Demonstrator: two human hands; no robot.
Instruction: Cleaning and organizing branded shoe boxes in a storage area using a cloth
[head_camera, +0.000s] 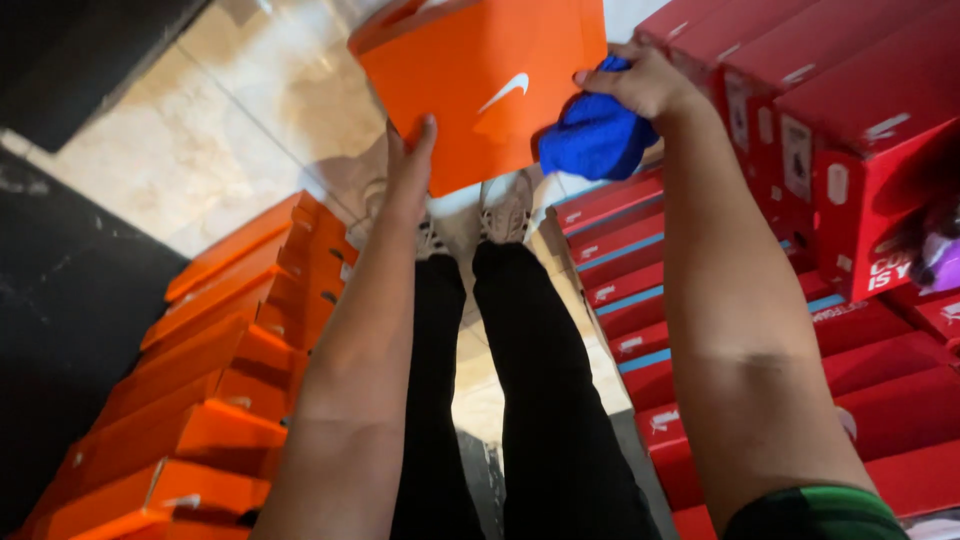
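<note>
An orange shoe box (480, 80) with a white curved mark on its lid is held out in front of me, above my legs. My left hand (412, 165) supports its lower left edge with flat fingers. My right hand (640, 82) presses a bunched blue cloth (595, 135) against the box's right side. Both arms reach forward and down. My feet in light shoes (505, 212) stand on the pale tiled floor below the box.
A stack of orange shoe boxes (220, 370) stands at my left. Red shoe boxes (850, 130) are piled at my right, with more red ones (640, 300) lower down. The pale floor (230, 110) runs between them. A dark surface (60, 320) lies far left.
</note>
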